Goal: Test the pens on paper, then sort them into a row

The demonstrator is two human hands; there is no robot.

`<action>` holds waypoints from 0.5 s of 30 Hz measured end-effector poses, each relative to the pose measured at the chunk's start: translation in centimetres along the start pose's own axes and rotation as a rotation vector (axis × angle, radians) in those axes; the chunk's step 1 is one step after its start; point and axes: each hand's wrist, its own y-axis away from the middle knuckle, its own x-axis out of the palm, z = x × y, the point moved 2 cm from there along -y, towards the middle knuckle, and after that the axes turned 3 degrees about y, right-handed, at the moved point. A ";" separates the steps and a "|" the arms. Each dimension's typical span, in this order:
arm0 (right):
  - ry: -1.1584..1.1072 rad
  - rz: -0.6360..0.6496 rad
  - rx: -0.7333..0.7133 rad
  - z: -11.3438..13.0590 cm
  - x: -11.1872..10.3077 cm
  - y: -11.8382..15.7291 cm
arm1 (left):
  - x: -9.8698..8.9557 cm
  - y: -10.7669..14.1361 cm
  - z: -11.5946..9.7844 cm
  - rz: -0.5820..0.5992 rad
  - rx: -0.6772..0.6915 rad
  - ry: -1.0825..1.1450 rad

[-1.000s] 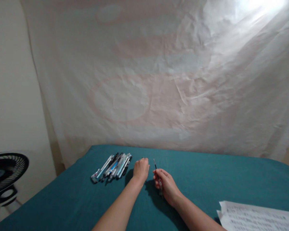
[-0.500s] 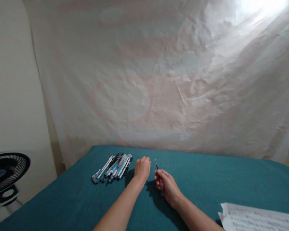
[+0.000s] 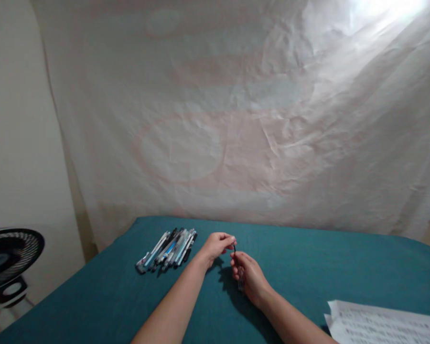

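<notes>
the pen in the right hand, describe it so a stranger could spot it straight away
Start at the wide table draped in teal cloth and find the bare right hand near its middle. The slim dark pen slants up from there to the bare left hand. Unlike the heap of thin black, white and blue pens lying farther left, it alone is held.

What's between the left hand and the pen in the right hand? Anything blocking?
Nothing visible. The left hand's fingertips appear to meet the upper end of the pen in the right hand. The pen pile lies left of both hands.
</notes>
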 end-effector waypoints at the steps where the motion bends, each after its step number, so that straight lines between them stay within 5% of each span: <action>1: 0.006 0.006 0.002 0.0 0.0 0.0 | -0.2 -0.2 0.0 -0.031 0.014 0.000; 8: 0.017 0.003 -0.003 -0.2 -0.2 -0.1 | -2.0 -1.5 1.1 -0.278 0.106 -0.206; 15: 0.016 0.001 -0.003 0.1 0.0 0.0 | -1.3 -0.4 2.8 -0.373 0.085 -0.556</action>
